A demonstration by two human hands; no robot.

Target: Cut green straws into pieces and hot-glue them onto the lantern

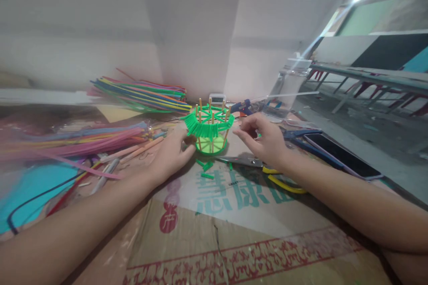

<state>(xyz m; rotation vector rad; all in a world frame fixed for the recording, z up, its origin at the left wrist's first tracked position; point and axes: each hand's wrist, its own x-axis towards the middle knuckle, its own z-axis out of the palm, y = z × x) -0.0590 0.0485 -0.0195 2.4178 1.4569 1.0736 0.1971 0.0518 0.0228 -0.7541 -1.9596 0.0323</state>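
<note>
A small green craft basket (210, 128), made of straw pieces on upright wooden sticks over a round green base, stands on flattened cardboard (234, 213). My left hand (172, 153) rests against its left side, fingers curled around the base. My right hand (264, 138) hovers just to the right of the basket with thumb and fingers pinched together; what they hold, if anything, is too small to name. Loose green straw bits (205, 167) lie in front of the basket.
Yellow-handled scissors (257, 164) lie under my right wrist. Bundles of coloured straws (143, 93) and pink straws (83, 140) lie at left. A phone (341, 156) lies at right, a glue gun (242, 107) behind the basket. White panels stand at the back.
</note>
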